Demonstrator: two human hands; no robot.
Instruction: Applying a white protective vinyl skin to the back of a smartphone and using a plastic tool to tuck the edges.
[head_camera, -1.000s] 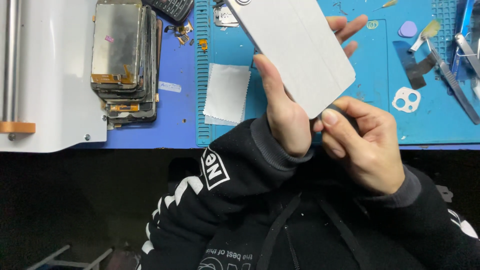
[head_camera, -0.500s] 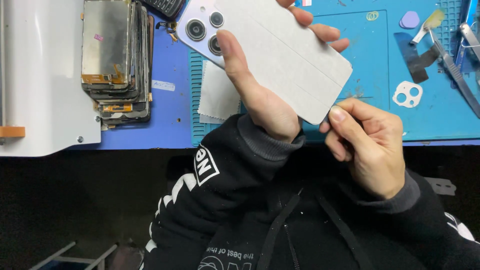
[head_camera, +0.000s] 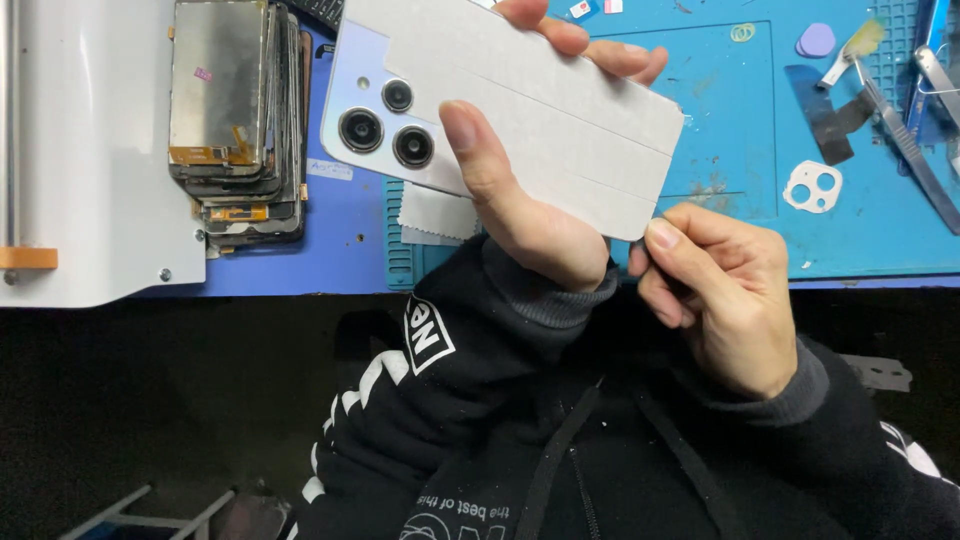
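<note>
Peeling looks to be the step: the left hand (head_camera: 530, 225) grips the phone back cover (head_camera: 500, 110) above the blue mat (head_camera: 740, 150), while right hand (head_camera: 720, 290) fingers (head_camera: 665, 240) pinch its grey film corner, needing a steady pull.

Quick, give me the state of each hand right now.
Left hand: closed around the pale lilac phone back cover with grey paper strips, held above the bench.
Right hand: fingertips pinched at the cover's lower corner.
</note>
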